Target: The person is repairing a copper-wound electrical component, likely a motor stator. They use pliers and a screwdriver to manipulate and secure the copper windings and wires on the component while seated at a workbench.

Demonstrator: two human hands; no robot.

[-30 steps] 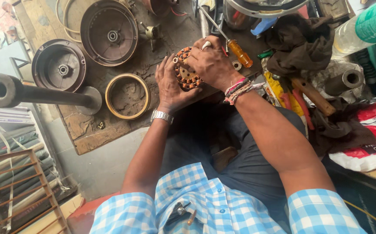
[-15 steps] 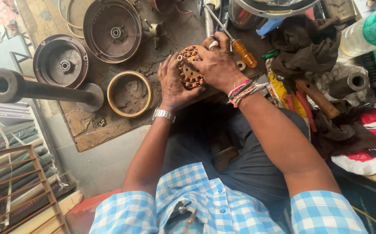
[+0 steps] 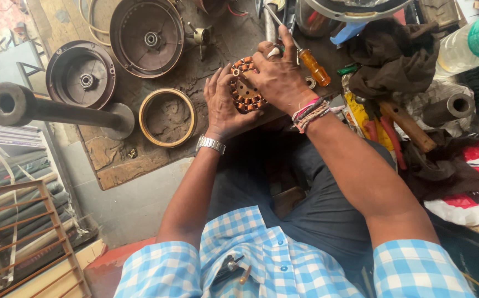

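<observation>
Head view: both hands on a copper-wound stator [image 3: 244,88], held over the near edge of the counter [image 3: 112,160]. Left hand [image 3: 224,105] cups it from the left side, fingers spread up along the rim. Right hand [image 3: 279,77] is clamped over its top and right side, covering about half the windings. A screwdriver [image 3: 305,55] with an orange handle runs by the right hand's fingers; cannot tell if it's gripped or just lying beside them. Watch [image 3: 210,144] on the left wrist, thread bands [image 3: 310,112] on the right. On the counter left of the stator: brass ring [image 3: 167,117] near, two round motor covers [image 3: 146,36] further back, and a steel bar [image 3: 51,109]. Right side: dark rag [image 3: 394,60], red-handled pliers [image 3: 385,135], plastic bottle [image 3: 474,41].
</observation>
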